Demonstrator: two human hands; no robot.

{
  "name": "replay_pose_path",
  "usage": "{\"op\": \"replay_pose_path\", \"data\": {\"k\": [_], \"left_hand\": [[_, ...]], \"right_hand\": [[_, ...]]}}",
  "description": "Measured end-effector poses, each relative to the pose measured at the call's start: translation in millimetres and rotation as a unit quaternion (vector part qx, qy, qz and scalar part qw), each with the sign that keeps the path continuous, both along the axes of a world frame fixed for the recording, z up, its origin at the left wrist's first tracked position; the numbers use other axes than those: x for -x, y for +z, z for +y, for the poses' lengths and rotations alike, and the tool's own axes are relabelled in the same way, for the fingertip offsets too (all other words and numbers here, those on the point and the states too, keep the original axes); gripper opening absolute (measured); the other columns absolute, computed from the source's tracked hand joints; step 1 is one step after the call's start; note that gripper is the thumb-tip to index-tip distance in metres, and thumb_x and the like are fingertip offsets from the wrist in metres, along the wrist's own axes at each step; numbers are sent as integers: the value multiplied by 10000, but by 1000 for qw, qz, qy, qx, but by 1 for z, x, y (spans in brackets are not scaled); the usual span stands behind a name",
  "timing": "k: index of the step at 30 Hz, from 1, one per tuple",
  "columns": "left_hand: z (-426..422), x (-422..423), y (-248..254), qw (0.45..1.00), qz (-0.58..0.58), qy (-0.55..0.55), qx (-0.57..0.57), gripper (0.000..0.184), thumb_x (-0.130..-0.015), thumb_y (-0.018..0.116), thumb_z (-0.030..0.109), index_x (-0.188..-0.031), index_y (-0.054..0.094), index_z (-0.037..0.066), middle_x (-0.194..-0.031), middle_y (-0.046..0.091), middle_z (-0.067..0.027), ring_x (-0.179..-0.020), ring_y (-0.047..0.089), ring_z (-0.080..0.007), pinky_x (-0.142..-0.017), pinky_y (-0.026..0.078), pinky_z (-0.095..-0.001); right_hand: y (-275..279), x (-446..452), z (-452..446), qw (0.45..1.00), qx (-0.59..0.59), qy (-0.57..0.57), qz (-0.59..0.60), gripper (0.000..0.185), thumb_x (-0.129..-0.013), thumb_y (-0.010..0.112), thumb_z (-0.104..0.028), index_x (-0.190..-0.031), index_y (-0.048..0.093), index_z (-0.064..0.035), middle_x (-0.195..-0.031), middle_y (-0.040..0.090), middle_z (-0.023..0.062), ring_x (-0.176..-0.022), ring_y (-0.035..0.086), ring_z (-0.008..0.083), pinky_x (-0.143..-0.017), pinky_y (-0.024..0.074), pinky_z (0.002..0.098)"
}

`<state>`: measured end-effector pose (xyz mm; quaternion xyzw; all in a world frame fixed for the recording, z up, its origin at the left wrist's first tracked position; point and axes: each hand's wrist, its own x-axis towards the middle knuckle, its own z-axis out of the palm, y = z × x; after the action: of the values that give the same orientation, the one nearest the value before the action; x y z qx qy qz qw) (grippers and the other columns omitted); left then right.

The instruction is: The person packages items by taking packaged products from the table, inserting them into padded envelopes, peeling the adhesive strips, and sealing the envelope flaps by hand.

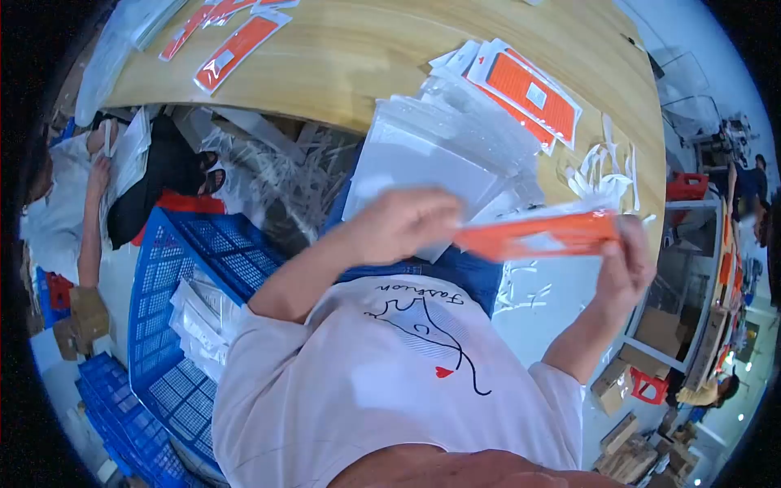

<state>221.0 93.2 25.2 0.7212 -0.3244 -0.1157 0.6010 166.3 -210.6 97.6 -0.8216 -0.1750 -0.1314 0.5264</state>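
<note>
An orange packet (537, 234) with a white label, in clear plastic, is held level in front of my chest. My right hand (630, 256) grips its right end between thumb and fingers. My left hand (411, 224), blurred by motion, is closed with its fingertips at the packet's left end. Below and beyond my hands, a stack of clear plastic bags (431, 142) overhangs the table edge by my lap. More orange packets (533, 93) lie fanned on top of its far end.
Loose white strips (602, 171) lie on the wooden table (342, 65), right of the stack. Other orange packets (236, 53) are at its far left. A blue basket (150, 317) with packets stands at my left. A person (73, 195) sits beyond it. A shelf rack (671, 276) stands right.
</note>
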Motion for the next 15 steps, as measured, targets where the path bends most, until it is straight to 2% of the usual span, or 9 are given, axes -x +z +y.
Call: {"op": "replay_pose_path", "data": {"k": [2, 3, 5, 7, 13, 15], "left_hand": [[3, -22, -3, 960, -227, 159, -44, 205, -807, 592, 84, -1005, 598, 31, -997, 598, -85, -802, 580, -244, -688, 461, -315], [2, -29, -6, 960, -227, 160, -45, 205, -807, 592, 84, -1005, 598, 31, -997, 598, -85, -802, 580, -244, -688, 461, -315], [-1, -40, -16, 918, -292, 192, -188, 185, -790, 585, 69, -972, 596, 39, -971, 579, -83, -788, 571, -254, -675, 461, -330], [-4, -44, -22, 852, -348, 215, -325, 166, -774, 578, 55, -939, 594, 46, -945, 559, -80, -775, 563, -263, -662, 462, -346], [-2, -18, 4, 885, -326, 156, -293, 158, -753, 632, 66, -908, 607, 59, -961, 572, -70, -755, 553, -253, -673, 467, -325], [2, -6, 8, 898, -320, 153, -263, 147, -757, 630, 75, -900, 608, 53, -981, 572, -70, -761, 555, -254, -674, 465, -322]], "right_hand": [[4, -3, 1, 967, -169, -175, -71, 279, -808, 613, -10, -1081, 597, 46, -947, 598, 105, -797, 497, 153, -744, 416, 266], [6, -6, 4, 967, -170, -174, -70, 279, -808, 613, -10, -1081, 597, 46, -947, 598, 105, -797, 497, 153, -744, 416, 266], [9, -18, 21, 945, -237, -200, -104, 281, -822, 602, 0, -1099, 594, 49, -947, 600, 99, -805, 505, 144, -745, 421, 261], [10, -32, 36, 916, -302, -227, -136, 283, -836, 591, 10, -1116, 590, 53, -947, 603, 92, -813, 512, 135, -746, 426, 256], [6, -62, 52, 929, -269, -192, -169, 314, -825, 612, 10, -1137, 593, 43, -973, 607, 93, -826, 529, 134, -767, 429, 258], [8, -64, 52, 957, -197, -150, -151, 312, -816, 627, 2, -1125, 601, 40, -970, 605, 96, -819, 530, 139, -765, 428, 254]]}}
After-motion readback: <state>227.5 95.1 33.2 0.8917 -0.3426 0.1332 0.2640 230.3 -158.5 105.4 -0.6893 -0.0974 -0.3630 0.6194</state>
